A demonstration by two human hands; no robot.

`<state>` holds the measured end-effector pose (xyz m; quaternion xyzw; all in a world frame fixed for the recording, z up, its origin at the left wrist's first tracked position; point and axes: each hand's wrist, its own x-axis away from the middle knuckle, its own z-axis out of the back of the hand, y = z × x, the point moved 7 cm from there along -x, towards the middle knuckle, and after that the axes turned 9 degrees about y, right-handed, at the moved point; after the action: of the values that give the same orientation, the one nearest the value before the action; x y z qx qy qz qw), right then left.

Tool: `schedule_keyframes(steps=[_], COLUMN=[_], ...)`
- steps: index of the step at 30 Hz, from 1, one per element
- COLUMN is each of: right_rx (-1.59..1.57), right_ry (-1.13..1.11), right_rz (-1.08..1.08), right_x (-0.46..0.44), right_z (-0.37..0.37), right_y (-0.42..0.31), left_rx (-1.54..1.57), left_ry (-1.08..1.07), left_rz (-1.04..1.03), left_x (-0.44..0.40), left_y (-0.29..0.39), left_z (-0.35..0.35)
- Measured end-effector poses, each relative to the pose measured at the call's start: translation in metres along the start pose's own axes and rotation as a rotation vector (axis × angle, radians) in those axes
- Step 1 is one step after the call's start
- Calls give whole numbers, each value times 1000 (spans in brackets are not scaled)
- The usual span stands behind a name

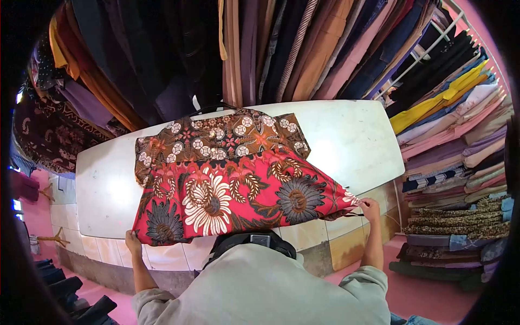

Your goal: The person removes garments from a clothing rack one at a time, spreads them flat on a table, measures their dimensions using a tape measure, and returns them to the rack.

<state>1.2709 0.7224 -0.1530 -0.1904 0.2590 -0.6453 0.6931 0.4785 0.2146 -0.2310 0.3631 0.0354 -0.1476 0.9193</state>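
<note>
A red batik dress [249,189] with big white and grey flowers lies spread on the white table [352,135]. Its brown patterned top part with short sleeves points away from me, and the wide red skirt hangs over the near edge. My left hand [134,244] grips the skirt's lower left corner. At the lower right corner, my right hand [370,209] pinches the hem and pulls it out to a point. The fabric is stretched between both hands. A dark hanger [208,110] shows at the neckline.
Hanging clothes [292,49] line the far side of the table. On the right stand a rack of garments [449,103] and stacks of folded clothes [460,227]. More patterned clothes [49,124] hang at the left, with dark folded items [70,298] low at the left.
</note>
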Motion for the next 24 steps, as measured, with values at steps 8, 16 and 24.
schedule_keyframes(steps=[8,16,24], right_rx=[224,616,596], right_ry=[53,-433,-143], right_rz=[203,373,596], right_x=[-35,-70,-35], right_z=[-80,-208,-210], right_y=[-162,-244,-316], left_rx=[-246,-670,-518], left_ry=[35,-298,-398], left_rz=[-218,-248,-609], left_x=[-3,0,-6], left_y=[143,217,256], left_z=[-58,-116,-164])
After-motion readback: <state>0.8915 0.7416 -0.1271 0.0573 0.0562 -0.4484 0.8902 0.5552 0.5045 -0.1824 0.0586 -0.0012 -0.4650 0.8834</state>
